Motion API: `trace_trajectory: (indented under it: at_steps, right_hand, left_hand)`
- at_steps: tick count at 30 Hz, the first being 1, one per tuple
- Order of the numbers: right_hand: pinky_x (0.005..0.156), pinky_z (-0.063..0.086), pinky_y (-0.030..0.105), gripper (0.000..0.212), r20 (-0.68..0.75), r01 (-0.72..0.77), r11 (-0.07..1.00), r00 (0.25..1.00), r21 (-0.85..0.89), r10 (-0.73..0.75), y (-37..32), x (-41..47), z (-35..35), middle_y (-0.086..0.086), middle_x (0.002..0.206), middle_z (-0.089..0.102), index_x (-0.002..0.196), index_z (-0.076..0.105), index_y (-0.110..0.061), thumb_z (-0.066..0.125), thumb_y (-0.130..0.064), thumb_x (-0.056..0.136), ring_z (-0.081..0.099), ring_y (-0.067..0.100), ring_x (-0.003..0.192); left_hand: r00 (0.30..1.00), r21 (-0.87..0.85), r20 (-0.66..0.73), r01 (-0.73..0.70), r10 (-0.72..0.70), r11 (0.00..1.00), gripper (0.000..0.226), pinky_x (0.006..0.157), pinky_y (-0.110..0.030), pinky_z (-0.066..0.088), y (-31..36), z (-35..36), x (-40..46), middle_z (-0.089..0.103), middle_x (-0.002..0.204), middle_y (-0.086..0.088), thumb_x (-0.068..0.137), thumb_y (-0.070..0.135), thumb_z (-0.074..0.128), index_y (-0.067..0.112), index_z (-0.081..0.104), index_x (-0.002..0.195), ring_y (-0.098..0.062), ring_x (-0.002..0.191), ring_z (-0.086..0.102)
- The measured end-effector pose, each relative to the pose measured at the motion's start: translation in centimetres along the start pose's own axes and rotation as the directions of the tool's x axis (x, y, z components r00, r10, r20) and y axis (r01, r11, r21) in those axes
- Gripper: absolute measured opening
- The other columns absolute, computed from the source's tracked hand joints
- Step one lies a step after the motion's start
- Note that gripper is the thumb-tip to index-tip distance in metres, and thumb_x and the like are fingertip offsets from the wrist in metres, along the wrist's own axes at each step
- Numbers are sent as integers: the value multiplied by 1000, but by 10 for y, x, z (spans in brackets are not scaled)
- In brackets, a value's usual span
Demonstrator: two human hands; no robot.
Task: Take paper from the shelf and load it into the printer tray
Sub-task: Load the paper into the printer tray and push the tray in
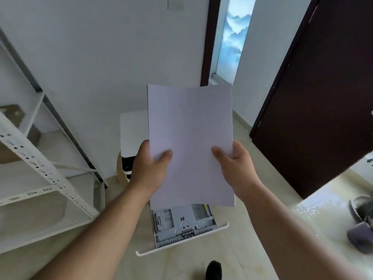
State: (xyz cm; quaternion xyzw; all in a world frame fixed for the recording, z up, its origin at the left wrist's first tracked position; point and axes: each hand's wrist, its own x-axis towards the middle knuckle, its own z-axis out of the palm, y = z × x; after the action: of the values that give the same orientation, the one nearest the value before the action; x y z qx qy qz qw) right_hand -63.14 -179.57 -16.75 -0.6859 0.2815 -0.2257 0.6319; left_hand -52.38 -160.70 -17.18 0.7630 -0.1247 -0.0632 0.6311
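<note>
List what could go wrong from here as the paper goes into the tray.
1. The paper is pinched only along its lower side edges by the left hand and right hand, so the sheets may fan or slip.
2. The open tray shows guides, so the stack may land askew on them.

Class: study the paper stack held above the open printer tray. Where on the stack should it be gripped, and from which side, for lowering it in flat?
Grip the paper stack at its two long edges near the end closest to you, one hand from each side, as the left hand and right hand do now: thumbs on top, fingers beneath. The sheets are wide, thin and floppy, so support on both sides probably keeps them flat and squared over the tray.
</note>
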Motion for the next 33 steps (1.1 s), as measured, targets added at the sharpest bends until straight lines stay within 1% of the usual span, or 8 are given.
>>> trace_trajectory:
  at_steps: [6, 12, 16, 18, 22, 24, 30, 33]
  right_hand:
    - [81, 63, 40, 12, 100, -38, 998, 994, 41, 34, 11, 65, 0, -4, 97, 81, 99, 70, -28, 69, -15, 98, 79, 12, 85]
    - [82, 64, 39, 18, 188, -25, 1000, 982, -1, 25, 18, 131, 3, -6, 98, 83, 111, 72, -24, 67, -12, 98, 79, 16, 91]
    - [81, 65, 49, 22, 217, -37, 993, 974, -115, 61, 27, 166, 25, -5, 101, 81, 107, 69, -34, 70, -40, 86, 79, 20, 89]
    - [82, 65, 49, 22, 246, -98, 985, 960, -143, 131, 31, 180, 41, -3, 104, 79, 111, 66, -30, 69, -39, 91, 77, 22, 89]
    - [70, 56, 29, 25, 278, -117, 964, 943, -239, 183, 35, 208, 70, -1, 106, 73, 121, 63, -17, 65, -30, 99, 70, 17, 87]
    - [62, 47, 23, 23, 282, -119, 949, 937, -293, 205, 34, 221, 85, -1, 103, 70, 121, 62, -18, 63, -29, 100, 66, 15, 83]
    - [85, 61, 42, 34, 209, -139, 909, 949, -393, 236, 48, 252, 129, 6, 114, 74, 125, 66, -13, 69, -30, 95, 71, 31, 99]
    - [87, 59, 38, 38, 177, -138, 888, 956, -439, 236, 56, 259, 138, 5, 118, 74, 133, 63, -14, 67, -25, 96, 71, 28, 100]
  left_hand:
    - [996, 139, -81, 52, -41, 989, 24, 72, -10, 41, 1, 29, 34, 65, 103, 20, 95, 23, 69, 19, 59, 116, 12, 90, 57]
    - [983, 169, -141, 143, -120, 975, 27, 75, -22, 45, 1, 53, 75, 66, 111, 13, 94, 32, 68, 22, 57, 117, -2, 99, 62]
    - [966, 152, -180, 215, -187, 965, 24, 70, -18, 42, -8, 55, 101, 64, 110, 18, 97, 30, 66, 24, 57, 118, 6, 95, 58]
    - [954, 134, -193, 258, -231, 957, 24, 70, -21, 44, -16, 50, 115, 67, 112, 12, 97, 30, 64, 24, 58, 119, 0, 96, 61]
    - [906, 114, -185, 405, -381, 907, 15, 71, -33, 46, -36, 36, 148, 66, 101, -9, 93, 15, 53, 16, 59, 107, -21, 82, 59]
    - [893, 133, -174, 439, -416, 888, 16, 67, -30, 44, -48, 30, 166, 62, 89, -6, 90, 9, 50, 15, 59, 102, -21, 74, 55]
    - [923, 284, -157, 384, -352, 879, 34, 57, -22, 46, -74, 22, 208, 71, 106, 0, 91, 4, 52, 19, 62, 119, -16, 82, 66]
    - [935, 378, -138, 354, -326, 856, 38, 61, -23, 45, -88, 18, 221, 68, 113, 1, 92, 6, 55, 16, 58, 129, -19, 89, 65]
